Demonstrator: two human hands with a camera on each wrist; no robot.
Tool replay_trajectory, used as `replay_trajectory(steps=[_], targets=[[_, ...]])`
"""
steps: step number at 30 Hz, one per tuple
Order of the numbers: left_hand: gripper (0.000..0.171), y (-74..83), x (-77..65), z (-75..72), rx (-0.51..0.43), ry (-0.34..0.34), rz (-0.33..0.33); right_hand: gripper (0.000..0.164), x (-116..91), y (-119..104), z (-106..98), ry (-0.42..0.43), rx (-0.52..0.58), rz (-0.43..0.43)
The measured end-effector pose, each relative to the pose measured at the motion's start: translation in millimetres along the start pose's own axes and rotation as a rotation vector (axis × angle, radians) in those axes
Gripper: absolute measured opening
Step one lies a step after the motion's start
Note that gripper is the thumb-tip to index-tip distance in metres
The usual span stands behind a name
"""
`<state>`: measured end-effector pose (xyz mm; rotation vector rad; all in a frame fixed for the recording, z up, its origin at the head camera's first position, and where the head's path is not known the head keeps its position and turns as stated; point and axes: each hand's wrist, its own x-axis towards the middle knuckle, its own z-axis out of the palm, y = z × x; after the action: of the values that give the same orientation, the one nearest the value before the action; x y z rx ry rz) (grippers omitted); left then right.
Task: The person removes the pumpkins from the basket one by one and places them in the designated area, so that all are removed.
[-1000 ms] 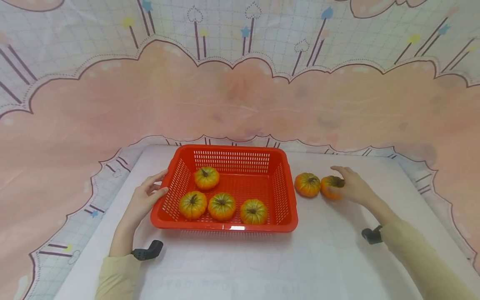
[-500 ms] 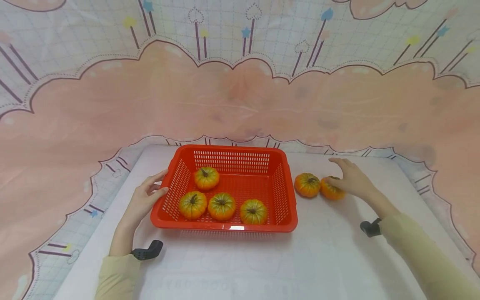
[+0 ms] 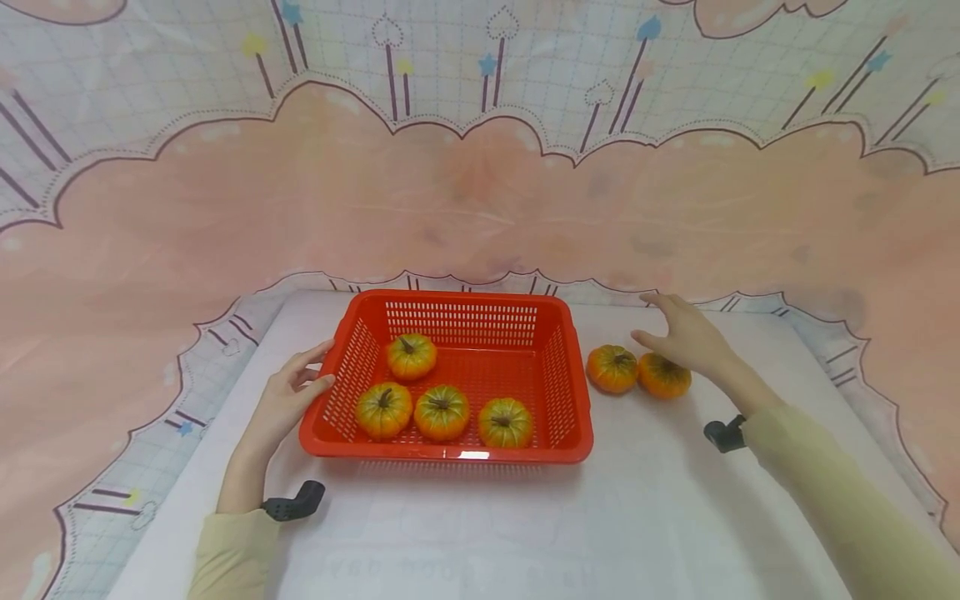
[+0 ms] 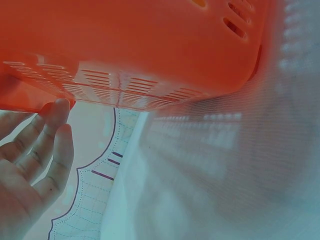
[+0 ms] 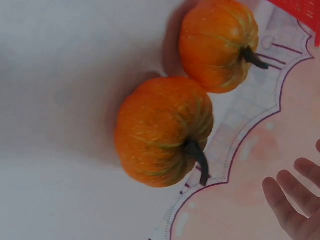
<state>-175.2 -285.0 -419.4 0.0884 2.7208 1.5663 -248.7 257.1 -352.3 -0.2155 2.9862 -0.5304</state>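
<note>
A red plastic basket (image 3: 450,454) with slotted walls holds several small orange-green pumpkins, such as one pumpkin (image 3: 412,357) near its back left. My left hand (image 3: 281,404) touches the basket's left rim with its fingers; the left wrist view shows these fingers (image 4: 61,150) extended, reaching up to the rim. To the right of the basket, two pumpkins sit side by side on the table: a nearer-to-basket pumpkin (image 3: 612,369) and an outer pumpkin (image 3: 664,377). My right hand (image 3: 690,337) hovers just behind and above the outer one, fingers spread, holding nothing.
The white-covered table (image 3: 465,533) carries the basket and pumpkins. A printed pink and white cloth (image 3: 480,200) rises behind it and along the sides. A black wrist device (image 3: 296,502) is on the left wrist, another black device (image 3: 725,434) on the right.
My right hand has lifted away from the outer pumpkin and moved back and slightly left, its fingers spreading. The left hand, basket and pumpkins have stayed in place.
</note>
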Motion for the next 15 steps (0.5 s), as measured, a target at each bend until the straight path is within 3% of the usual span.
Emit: replay_trajectory(steps=[15], targets=[[0.058, 1.2, -0.5, -0.3, -0.008, -0.003, -0.014, 0.070, 11, -35, 0, 0.056, 0.038, -0.123]])
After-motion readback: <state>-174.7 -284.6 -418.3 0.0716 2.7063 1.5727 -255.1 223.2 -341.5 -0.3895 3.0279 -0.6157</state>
